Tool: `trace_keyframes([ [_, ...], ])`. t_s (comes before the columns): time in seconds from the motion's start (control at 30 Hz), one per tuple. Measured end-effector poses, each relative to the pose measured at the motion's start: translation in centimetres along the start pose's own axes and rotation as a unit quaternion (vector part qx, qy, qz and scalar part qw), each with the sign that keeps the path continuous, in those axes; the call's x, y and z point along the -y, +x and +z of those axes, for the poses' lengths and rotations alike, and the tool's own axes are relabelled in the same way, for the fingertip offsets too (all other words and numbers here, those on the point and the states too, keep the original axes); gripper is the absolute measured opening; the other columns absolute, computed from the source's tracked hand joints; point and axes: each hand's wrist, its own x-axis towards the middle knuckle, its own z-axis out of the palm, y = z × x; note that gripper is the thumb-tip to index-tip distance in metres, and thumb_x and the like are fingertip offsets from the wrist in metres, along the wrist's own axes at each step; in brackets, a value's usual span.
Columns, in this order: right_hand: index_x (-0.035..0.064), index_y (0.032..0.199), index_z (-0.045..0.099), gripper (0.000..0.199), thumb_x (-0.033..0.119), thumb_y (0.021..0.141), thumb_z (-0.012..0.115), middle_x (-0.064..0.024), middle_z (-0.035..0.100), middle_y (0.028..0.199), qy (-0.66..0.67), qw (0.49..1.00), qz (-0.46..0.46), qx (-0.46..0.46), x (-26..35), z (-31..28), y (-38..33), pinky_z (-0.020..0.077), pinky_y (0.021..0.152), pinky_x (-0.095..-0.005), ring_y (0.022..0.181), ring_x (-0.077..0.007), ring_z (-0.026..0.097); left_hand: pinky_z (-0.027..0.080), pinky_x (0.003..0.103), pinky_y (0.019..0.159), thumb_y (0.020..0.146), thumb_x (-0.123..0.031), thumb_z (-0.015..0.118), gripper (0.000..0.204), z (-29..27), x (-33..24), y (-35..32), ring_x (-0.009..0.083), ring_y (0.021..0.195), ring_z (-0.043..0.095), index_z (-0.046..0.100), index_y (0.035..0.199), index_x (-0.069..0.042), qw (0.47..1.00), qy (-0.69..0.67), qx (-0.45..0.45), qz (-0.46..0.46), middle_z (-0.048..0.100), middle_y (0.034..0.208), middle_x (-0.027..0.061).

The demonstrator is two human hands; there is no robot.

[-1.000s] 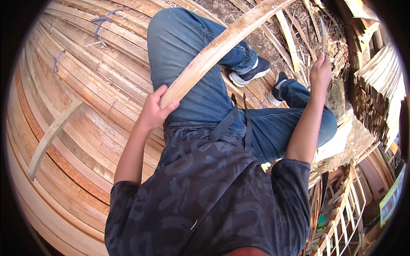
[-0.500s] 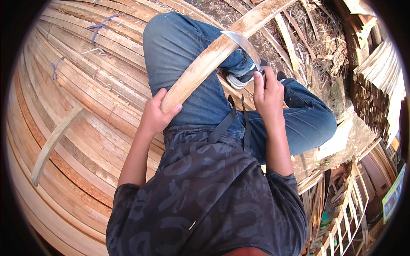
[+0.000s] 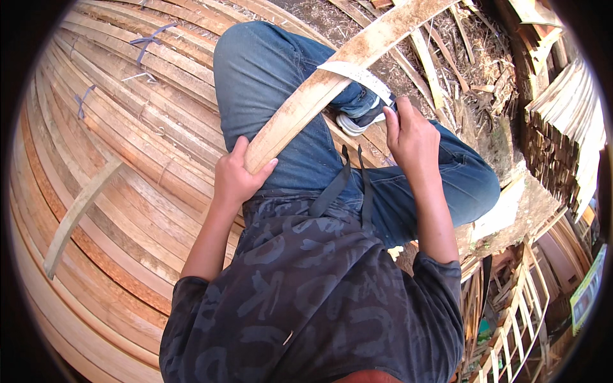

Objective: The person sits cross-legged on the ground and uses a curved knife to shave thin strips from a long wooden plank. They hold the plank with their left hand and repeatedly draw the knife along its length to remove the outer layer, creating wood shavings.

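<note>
Wooden slat (image 3: pixel 332 80) lies diagonally across the thigh, near end clamped in the left hand (image 3: pixel 237 179), far end running out over the debris. Right hand (image 3: pixel 412 137) pinches a pale strip (image 3: pixel 357 75) laid across the slat. Risks: strip slips off the slat's edge if the pinch slackens; slat may pivot on the knee, being held at one end; splinters likely on bare palms.

Bundled wooden slats (image 3: pixel 128 147) stacked wide across the left, tied with blue straps (image 3: pixel 150 39). One loose curved slat (image 3: pixel 80 207) lies on top of them. Stacked cut strips (image 3: pixel 562 134) at right. Scrap wood and shavings (image 3: pixel 472 57) on the ground. Wooden ladder frame (image 3: pixel 520 319) lower right.
</note>
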Motion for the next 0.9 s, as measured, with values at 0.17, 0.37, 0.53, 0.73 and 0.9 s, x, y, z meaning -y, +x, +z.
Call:
trace_keyframes([
  [0.17,0.0096,0.09,0.053,0.027,0.035,0.095,0.058,-0.0127,0.06,0.067,-0.04,0.998,-0.038,0.005,-1.5,-0.6,0.9,0.0475,0.048,-0.0452,0.059,-0.0355,0.063,0.049,0.046,0.055,0.074,-0.042,0.079,0.049,-0.3,-0.4,0.4,0.0442,0.067,0.063,0.048,0.084,-0.005,1.0,0.016,0.002,0.008,0.061,0.066,0.0235],
  [0.37,0.0106,0.09,0.054,0.027,0.037,0.094,0.058,-0.0114,0.059,0.067,-0.074,0.996,-0.034,-0.036,-2.7,0.3,1.5,0.048,0.049,-0.0449,0.058,-0.0333,0.064,0.048,0.046,0.055,0.075,-0.041,0.079,0.048,-0.3,-1.2,0.5,0.0438,0.067,0.063,0.049,0.086,-0.005,1.0,0.001,0.002,0.001,0.061,0.066,0.0232],
  [0.53,0.0051,0.096,0.058,0.032,0.035,0.101,0.046,-0.0235,0.067,0.082,-0.103,0.976,0.162,-0.104,-10.8,-2.5,4.5,0.0474,0.065,-0.0544,0.076,-0.0453,0.064,0.048,0.041,0.057,0.076,-0.034,0.078,0.044,-0.8,-1.0,0.4,0.0417,0.068,0.065,0.049,0.088,-0.003,1.0,0.007,0.025,-0.011,0.062,0.068,0.0222],
  [0.73,0.0027,0.1,0.059,0.032,0.032,0.101,0.048,-0.0223,0.064,0.074,-0.048,0.974,0.185,-0.122,-11.9,-5.7,2.0,0.0446,0.061,-0.0506,0.071,-0.0432,0.063,0.048,0.044,0.056,0.077,-0.038,0.076,0.046,-0.1,-1.0,0.1,0.0423,0.066,0.064,0.048,0.088,-0.003,0.999,0.031,0.013,-0.01,0.061,0.066,0.0231],
  [0.9,0.0022,0.101,0.055,0.02,0.02,0.094,0.06,-0.0188,0.06,0.069,0.123,0.991,0.059,0.011,-1.2,-1.2,-1.8,0.0454,0.057,-0.0478,0.064,-0.0398,0.061,0.049,0.047,0.056,0.078,-0.045,0.075,0.05,0.2,-1.4,0.1,0.0434,0.065,0.063,0.046,0.086,-0.005,0.998,0.054,0.002,-0.014,0.06,0.064,0.0231],
])
